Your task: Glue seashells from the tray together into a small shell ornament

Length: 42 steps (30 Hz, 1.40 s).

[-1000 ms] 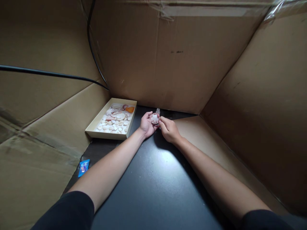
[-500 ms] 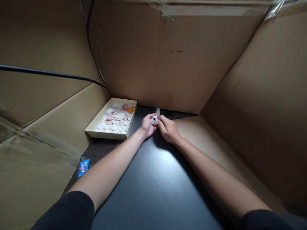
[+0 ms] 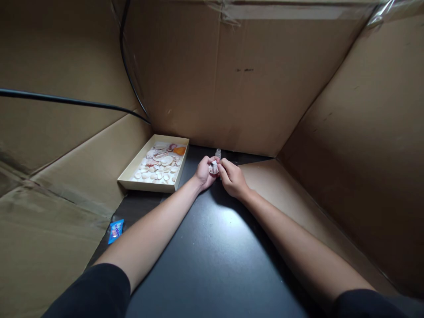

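Head view: left hand [image 3: 205, 173] grips shell [image 3: 214, 168] just before bottle [image 3: 217, 153]. Right hand [image 3: 220, 167]: thumb and finger together at shell's edge; whether pinching it, cannot tell. Apparent step: two-handed shell work. Next move likely calls for steady left grip.

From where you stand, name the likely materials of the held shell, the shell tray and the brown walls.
Held shell: apparently natural shell, finish unclear; pale with dark streaks.
Shell tray: probably matte cardboard; flat, thin cream sides.
Brown walls: apparently matte cardboard; creases and tape show.
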### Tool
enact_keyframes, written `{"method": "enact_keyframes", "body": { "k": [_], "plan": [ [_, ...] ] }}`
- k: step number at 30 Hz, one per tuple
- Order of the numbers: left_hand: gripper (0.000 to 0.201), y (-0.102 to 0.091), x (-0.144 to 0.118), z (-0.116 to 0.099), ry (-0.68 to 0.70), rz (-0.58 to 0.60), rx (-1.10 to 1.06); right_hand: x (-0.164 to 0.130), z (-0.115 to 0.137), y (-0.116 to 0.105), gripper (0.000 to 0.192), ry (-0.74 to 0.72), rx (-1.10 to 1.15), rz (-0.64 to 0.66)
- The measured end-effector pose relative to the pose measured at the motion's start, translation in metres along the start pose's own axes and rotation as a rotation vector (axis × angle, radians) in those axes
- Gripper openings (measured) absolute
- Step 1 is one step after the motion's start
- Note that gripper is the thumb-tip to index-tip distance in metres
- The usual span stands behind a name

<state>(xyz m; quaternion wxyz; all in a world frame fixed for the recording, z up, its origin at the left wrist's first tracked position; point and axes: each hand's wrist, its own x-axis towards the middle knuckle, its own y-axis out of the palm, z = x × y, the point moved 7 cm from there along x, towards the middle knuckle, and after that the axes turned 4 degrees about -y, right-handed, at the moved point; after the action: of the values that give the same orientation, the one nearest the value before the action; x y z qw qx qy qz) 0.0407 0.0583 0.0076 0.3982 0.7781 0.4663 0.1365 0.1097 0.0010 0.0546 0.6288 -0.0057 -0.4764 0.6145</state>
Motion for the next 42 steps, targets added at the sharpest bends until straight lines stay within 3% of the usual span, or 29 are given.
{"method": "enact_keyframes", "body": {
  "k": [4, 9, 16, 20, 24, 27, 31, 34, 38, 42],
  "plan": [
    [0.012, -0.0001, 0.0, 0.0002, 0.001, 0.002, 0.028, -0.0006, 0.002, 0.0064, 0.024, -0.021, 0.019, 0.092],
    [0.013, 0.0021, -0.0012, -0.0004, 0.003, 0.042, 0.041, -0.0007, -0.0054, -0.001, 0.026, 0.004, 0.065, -0.017],
    [0.015, 0.0021, -0.0022, -0.001, 0.004, 0.02, 0.043, -0.0002, -0.002, -0.0014, 0.022, 0.001, 0.064, -0.024],
    [0.016, -0.0019, 0.0001, 0.0004, -0.006, -0.014, 0.071, 0.0001, 0.0007, 0.0032, 0.022, -0.005, 0.024, 0.057],
    [0.015, -0.0027, 0.0009, 0.0006, -0.006, -0.013, 0.071, 0.0002, -0.0003, -0.0004, 0.02, -0.01, 0.028, 0.004],
    [0.013, -0.0023, 0.0002, 0.0006, -0.015, -0.009, 0.062, 0.0, -0.0006, 0.0041, 0.021, -0.017, 0.023, 0.063],
    [0.015, -0.0012, -0.0006, 0.0, -0.016, 0.003, 0.069, 0.0001, -0.0013, -0.0005, 0.019, -0.018, 0.037, -0.004],
    [0.014, -0.0013, -0.0009, 0.0004, -0.024, 0.008, 0.079, 0.0, -0.0013, 0.0018, 0.022, -0.019, 0.021, 0.033],
    [0.012, -0.0006, -0.0015, -0.0005, -0.014, 0.023, 0.085, 0.0002, 0.0012, -0.0031, 0.021, -0.029, 0.011, -0.027],
    [0.015, -0.0002, -0.0023, -0.0001, -0.021, 0.025, 0.1, 0.0001, 0.0025, -0.0011, 0.031, -0.013, -0.014, 0.024]
  ]
}}
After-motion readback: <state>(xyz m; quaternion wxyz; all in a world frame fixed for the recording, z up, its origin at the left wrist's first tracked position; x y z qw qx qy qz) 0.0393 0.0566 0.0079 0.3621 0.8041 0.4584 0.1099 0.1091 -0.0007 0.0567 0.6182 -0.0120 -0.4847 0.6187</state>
